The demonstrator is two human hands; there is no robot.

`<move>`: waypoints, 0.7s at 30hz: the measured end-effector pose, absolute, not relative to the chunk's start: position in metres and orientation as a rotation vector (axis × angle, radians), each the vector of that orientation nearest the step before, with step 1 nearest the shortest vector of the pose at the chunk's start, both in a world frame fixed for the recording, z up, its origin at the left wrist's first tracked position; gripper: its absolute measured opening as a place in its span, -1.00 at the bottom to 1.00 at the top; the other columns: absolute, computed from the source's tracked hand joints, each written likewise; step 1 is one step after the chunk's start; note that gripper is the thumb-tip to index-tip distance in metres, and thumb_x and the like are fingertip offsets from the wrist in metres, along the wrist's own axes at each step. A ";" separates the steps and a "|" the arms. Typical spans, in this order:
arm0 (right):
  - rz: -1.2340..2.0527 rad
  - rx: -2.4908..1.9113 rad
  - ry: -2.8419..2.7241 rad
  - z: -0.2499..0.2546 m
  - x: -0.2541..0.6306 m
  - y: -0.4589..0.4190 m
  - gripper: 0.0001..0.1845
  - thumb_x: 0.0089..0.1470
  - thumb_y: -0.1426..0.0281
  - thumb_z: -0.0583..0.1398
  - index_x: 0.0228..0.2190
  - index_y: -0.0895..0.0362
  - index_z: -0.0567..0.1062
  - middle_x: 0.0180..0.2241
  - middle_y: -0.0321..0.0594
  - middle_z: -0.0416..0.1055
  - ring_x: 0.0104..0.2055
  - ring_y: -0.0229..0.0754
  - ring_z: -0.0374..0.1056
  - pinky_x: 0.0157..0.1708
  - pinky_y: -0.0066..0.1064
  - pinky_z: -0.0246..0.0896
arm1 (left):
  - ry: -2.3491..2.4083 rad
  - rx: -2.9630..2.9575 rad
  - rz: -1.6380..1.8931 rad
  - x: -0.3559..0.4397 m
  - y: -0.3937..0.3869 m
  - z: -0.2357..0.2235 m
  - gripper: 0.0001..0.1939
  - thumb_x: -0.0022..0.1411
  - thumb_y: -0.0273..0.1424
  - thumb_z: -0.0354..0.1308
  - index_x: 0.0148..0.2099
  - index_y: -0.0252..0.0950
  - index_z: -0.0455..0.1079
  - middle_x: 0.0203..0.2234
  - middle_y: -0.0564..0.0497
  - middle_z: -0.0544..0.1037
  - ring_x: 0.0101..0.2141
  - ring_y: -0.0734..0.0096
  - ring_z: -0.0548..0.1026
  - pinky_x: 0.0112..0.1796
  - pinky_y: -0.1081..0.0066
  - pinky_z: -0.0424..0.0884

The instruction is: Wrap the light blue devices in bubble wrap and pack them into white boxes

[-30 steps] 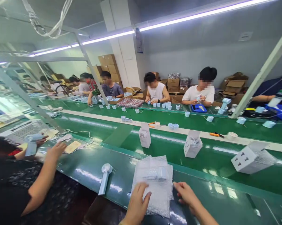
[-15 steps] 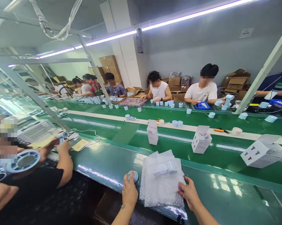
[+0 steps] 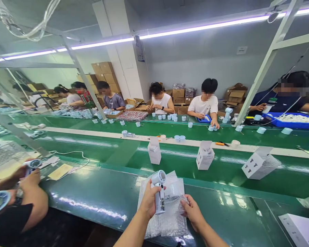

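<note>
My left hand [image 3: 148,200] grips a light-blue handheld fan [image 3: 160,197] by its handle, the round head up and a dark panel with small marks along the handle. It is held over a stack of clear bubble-wrap bags [image 3: 167,226] on the green work surface. At the right side of the stack, my right hand [image 3: 194,210] pinches the edge of the top bubble-wrap bag between thumb and fingers. Part of that bag is lifted beside the fan.
Open white boxes [image 3: 154,153] stand in a row on the green conveyor [image 3: 123,151]. Another white box [image 3: 299,230] lies at lower right. A co-worker's hands [image 3: 32,176] hold a similar fan at left. Several people sit across the line behind light-blue parts [image 3: 189,125].
The fan has come up from beside the stack to over it, now upright in my left hand. My right hand has pulled up the top bag's edge. The view has swung right.
</note>
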State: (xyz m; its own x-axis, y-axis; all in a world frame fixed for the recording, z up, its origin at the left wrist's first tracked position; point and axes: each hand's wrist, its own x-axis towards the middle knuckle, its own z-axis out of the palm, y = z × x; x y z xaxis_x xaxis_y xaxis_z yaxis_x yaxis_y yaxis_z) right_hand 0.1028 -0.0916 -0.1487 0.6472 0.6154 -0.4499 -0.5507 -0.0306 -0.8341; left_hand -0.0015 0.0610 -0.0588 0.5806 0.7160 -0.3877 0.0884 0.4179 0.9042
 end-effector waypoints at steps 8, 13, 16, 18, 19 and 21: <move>0.764 -1.225 0.155 -0.140 0.141 -0.114 -0.52 -0.29 0.16 0.21 -0.27 0.07 0.33 -0.48 -0.35 0.43 -0.42 -0.21 0.35 -0.35 -0.34 0.31 | 1.028 0.907 0.387 -0.004 0.040 -0.101 -0.42 -0.17 -0.57 0.15 -0.03 -0.11 0.27 -0.61 0.22 0.50 -0.57 0.39 0.47 -0.51 0.46 0.32; 0.710 -1.489 -0.149 -0.140 0.152 -0.145 -0.65 -0.29 0.27 0.30 -0.35 0.13 0.54 -0.62 -0.39 0.33 -0.52 -0.23 0.17 -0.44 -0.37 0.12 | 1.123 0.832 0.462 -0.006 0.036 -0.106 -0.42 -0.18 -0.48 0.16 -0.03 -0.17 0.19 -0.60 0.18 0.48 -0.62 0.42 0.42 -0.55 0.47 0.32; 0.777 -1.725 -0.412 -0.138 0.146 -0.157 -0.45 -0.15 0.17 0.27 -0.07 0.10 0.49 -0.54 -0.35 0.36 -0.49 -0.18 0.23 -0.42 -0.35 0.16 | 1.049 0.765 0.475 0.005 0.026 -0.081 -0.51 -0.15 -0.37 0.24 -0.10 -0.21 0.24 -0.35 0.05 0.58 -0.54 0.53 0.43 -0.47 0.50 0.36; 0.808 -1.772 -0.419 -0.131 0.142 -0.163 -0.16 -0.15 0.09 0.30 0.15 0.07 0.27 -0.22 -0.14 0.46 -0.26 -0.05 0.36 -0.27 -0.29 0.26 | 0.927 0.745 0.416 0.019 0.009 -0.063 -0.50 -0.17 -0.34 0.30 -0.12 -0.22 0.26 -0.19 -0.02 0.58 -0.47 0.53 0.46 -0.41 0.49 0.38; 0.821 -1.731 -0.408 -0.126 0.139 -0.166 -0.04 -0.20 0.05 0.34 0.20 0.06 0.20 -0.01 -0.03 0.39 -0.07 0.03 0.34 -0.15 -0.25 0.27 | 0.855 0.752 0.381 0.027 -0.002 -0.055 -0.49 -0.19 -0.34 0.33 -0.13 -0.21 0.27 -0.17 -0.02 0.57 -0.42 0.49 0.48 -0.37 0.46 0.39; 0.866 -1.509 -0.411 -0.113 0.135 -0.170 0.07 -0.30 -0.01 0.39 0.20 0.06 0.18 0.23 0.03 0.15 0.21 0.10 0.14 0.07 -0.21 0.17 | 0.719 0.807 0.343 0.046 -0.028 -0.046 -0.46 -0.22 -0.36 0.35 -0.13 -0.19 0.27 -0.19 0.01 0.56 -0.29 0.37 0.52 -0.24 0.38 0.41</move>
